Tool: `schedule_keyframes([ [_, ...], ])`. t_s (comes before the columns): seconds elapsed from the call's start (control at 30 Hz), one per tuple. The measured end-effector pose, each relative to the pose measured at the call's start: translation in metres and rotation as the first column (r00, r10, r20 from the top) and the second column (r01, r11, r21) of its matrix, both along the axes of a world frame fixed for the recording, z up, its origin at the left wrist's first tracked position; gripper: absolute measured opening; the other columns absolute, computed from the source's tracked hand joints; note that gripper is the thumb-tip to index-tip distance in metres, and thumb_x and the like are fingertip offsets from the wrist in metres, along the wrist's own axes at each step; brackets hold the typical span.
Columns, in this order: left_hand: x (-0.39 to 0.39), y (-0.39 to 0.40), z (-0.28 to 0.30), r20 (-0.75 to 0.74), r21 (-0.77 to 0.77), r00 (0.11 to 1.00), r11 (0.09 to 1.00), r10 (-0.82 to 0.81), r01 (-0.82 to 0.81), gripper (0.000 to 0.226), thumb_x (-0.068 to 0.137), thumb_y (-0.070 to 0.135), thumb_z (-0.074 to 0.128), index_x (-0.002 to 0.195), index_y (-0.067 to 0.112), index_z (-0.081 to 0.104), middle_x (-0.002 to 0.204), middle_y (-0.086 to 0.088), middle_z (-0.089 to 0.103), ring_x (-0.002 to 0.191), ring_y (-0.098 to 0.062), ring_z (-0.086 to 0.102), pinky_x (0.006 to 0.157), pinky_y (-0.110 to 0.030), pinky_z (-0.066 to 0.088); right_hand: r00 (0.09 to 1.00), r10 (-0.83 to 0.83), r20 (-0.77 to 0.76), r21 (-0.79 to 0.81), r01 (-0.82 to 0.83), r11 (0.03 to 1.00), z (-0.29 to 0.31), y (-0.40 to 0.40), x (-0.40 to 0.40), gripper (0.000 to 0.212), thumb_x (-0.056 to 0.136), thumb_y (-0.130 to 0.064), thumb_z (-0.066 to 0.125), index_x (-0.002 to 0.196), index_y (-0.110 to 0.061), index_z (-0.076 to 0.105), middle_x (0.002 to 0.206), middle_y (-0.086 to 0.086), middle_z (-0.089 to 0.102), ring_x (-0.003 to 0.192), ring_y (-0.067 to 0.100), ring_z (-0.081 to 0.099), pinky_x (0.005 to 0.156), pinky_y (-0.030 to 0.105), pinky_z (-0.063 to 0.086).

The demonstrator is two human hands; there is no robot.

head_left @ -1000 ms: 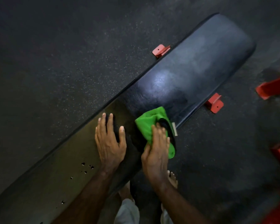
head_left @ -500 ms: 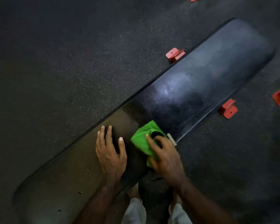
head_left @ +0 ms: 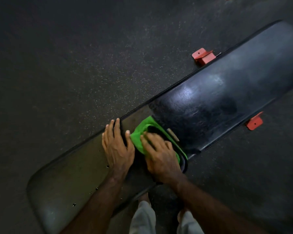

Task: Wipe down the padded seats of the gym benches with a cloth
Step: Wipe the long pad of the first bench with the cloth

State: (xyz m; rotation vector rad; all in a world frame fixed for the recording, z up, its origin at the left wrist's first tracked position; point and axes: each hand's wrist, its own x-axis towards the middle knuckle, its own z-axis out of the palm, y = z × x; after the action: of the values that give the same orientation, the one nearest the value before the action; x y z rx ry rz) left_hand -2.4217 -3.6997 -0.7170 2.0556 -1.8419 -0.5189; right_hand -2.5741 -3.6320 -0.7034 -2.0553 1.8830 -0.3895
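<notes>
A long black padded bench runs diagonally across the head view, with a glossy far pad (head_left: 227, 98) and a duller near pad (head_left: 71, 174) that has small holes. A green cloth (head_left: 139, 137) with a dark inner fold lies bunched at the seam between the two pads. My right hand (head_left: 161, 156) lies on top of the cloth and presses it onto the seat; it is motion-blurred. My left hand (head_left: 116, 149) rests flat on the near pad just left of the cloth, fingers spread toward the far edge.
Red metal bench feet stick out on the far side (head_left: 203, 56) and the near side (head_left: 254, 122). Dark speckled rubber floor (head_left: 74, 65) surrounds the bench. My light trouser legs (head_left: 142, 217) stand close against the bench's near edge.
My right hand has slid the cloth leftward along the seam until it nearly touches my left thumb. My left hand stays planted on the near pad.
</notes>
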Motion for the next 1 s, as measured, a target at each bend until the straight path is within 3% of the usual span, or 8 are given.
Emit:
schedule_keyframes([
  [0.07, 0.005, -0.001, -0.001, 0.003, 0.009, 1.0, 1.0, 0.005, -0.006, 0.054, 0.104, 0.038, 0.042, 0.154, 0.02, 0.041, 0.16, -0.004, 0.04, 0.152, -0.025, 0.029, 0.123, -0.045, 0.02, 0.996, 0.081, -0.037, 0.008, -0.081, 0.997, -0.002, -0.012, -0.017, 0.07, 0.088, -0.037, 0.054, 0.156, -0.027, 0.042, 0.164, -0.002, 0.037, 0.152, 0.018, 0.031, 0.104, 0.049, 0.045],
  [0.2, 0.008, 0.002, -0.001, 0.041, 0.009, 0.999, 1.0, -0.003, 0.002, 0.053, 0.105, 0.037, 0.038, 0.156, 0.021, 0.038, 0.162, -0.003, 0.037, 0.152, -0.024, 0.028, 0.123, -0.045, 0.021, 0.953, -0.286, -0.101, 0.121, 0.297, 0.947, 0.006, -0.037, -0.01, 0.077, 0.091, -0.039, 0.047, 0.164, -0.026, 0.023, 0.172, -0.002, 0.019, 0.158, 0.017, 0.018, 0.111, 0.048, 0.031],
  [0.33, 0.004, 0.003, -0.001, 0.027, 0.014, 0.999, 1.0, 0.025, -0.026, 0.054, 0.101, 0.027, 0.039, 0.156, 0.023, 0.039, 0.162, 0.0, 0.038, 0.152, -0.022, 0.029, 0.123, -0.046, 0.023, 0.98, 0.191, -0.05, 0.112, -0.184, 0.976, 0.004, -0.04, -0.004, 0.075, 0.092, -0.034, 0.047, 0.163, -0.027, 0.024, 0.171, -0.005, 0.021, 0.157, 0.014, 0.019, 0.115, 0.049, 0.036],
  [0.5, 0.003, 0.002, 0.0, 0.026, 0.02, 0.998, 0.998, 0.054, -0.054, 0.049, 0.107, 0.032, 0.036, 0.155, 0.024, 0.041, 0.162, 0.002, 0.038, 0.152, -0.019, 0.029, 0.123, -0.043, 0.022, 0.95, -0.306, -0.064, 0.143, 0.312, 0.939, 0.007, -0.074, 0.005, 0.078, 0.088, -0.031, 0.051, 0.162, -0.024, 0.028, 0.17, -0.002, 0.023, 0.158, 0.019, 0.016, 0.122, 0.047, 0.024],
  [0.63, 0.004, 0.003, 0.0, 0.031, 0.022, 0.998, 0.999, 0.046, -0.047, 0.051, 0.105, 0.031, 0.038, 0.155, 0.023, 0.041, 0.162, 0.002, 0.038, 0.152, -0.02, 0.029, 0.122, -0.045, 0.023, 0.985, 0.17, -0.039, 0.054, -0.168, 0.984, 0.001, -0.076, 0.006, 0.067, 0.092, -0.03, 0.047, 0.159, -0.022, 0.037, 0.166, -0.002, 0.034, 0.155, 0.016, 0.026, 0.12, 0.046, 0.032],
  [0.8, 0.003, 0.002, 0.001, 0.033, 0.031, 0.998, 0.998, 0.056, -0.057, 0.049, 0.106, 0.033, 0.039, 0.155, 0.023, 0.041, 0.162, 0.002, 0.038, 0.152, -0.02, 0.029, 0.122, -0.044, 0.023, 0.954, -0.299, -0.018, 0.071, 0.299, 0.952, 0.005, -0.099, 0.012, 0.07, 0.087, -0.029, 0.052, 0.156, -0.02, 0.042, 0.164, 0.0, 0.039, 0.154, 0.019, 0.028, 0.122, 0.046, 0.026],
  [0.93, 0.004, 0.003, -0.001, 0.026, 0.023, 0.998, 0.998, 0.052, -0.053, 0.048, 0.106, 0.033, 0.039, 0.151, 0.017, 0.045, 0.16, -0.002, 0.041, 0.151, -0.023, 0.031, 0.122, -0.047, 0.025, 0.976, 0.211, -0.048, 0.04, -0.209, 0.977, 0.001, -0.104, 0.01, 0.061, 0.095, -0.039, 0.047, 0.154, -0.021, 0.045, 0.16, 0.0, 0.045, 0.152, 0.018, 0.032, 0.121, 0.046, 0.029],
  [1.0, 0.003, 0.003, 0.0, 0.032, 0.043, 0.998, 0.998, 0.052, -0.053, 0.05, 0.107, 0.035, 0.037, 0.154, 0.021, 0.041, 0.162, 0.001, 0.037, 0.152, -0.02, 0.028, 0.123, -0.044, 0.022, 0.996, 0.081, -0.04, -0.018, -0.082, 0.996, 0.002, -0.122, -0.011, 0.06, 0.089, -0.034, 0.057, 0.147, -0.019, 0.052, 0.151, 0.001, 0.054, 0.146, 0.019, 0.042, 0.118, 0.045, 0.031],
])
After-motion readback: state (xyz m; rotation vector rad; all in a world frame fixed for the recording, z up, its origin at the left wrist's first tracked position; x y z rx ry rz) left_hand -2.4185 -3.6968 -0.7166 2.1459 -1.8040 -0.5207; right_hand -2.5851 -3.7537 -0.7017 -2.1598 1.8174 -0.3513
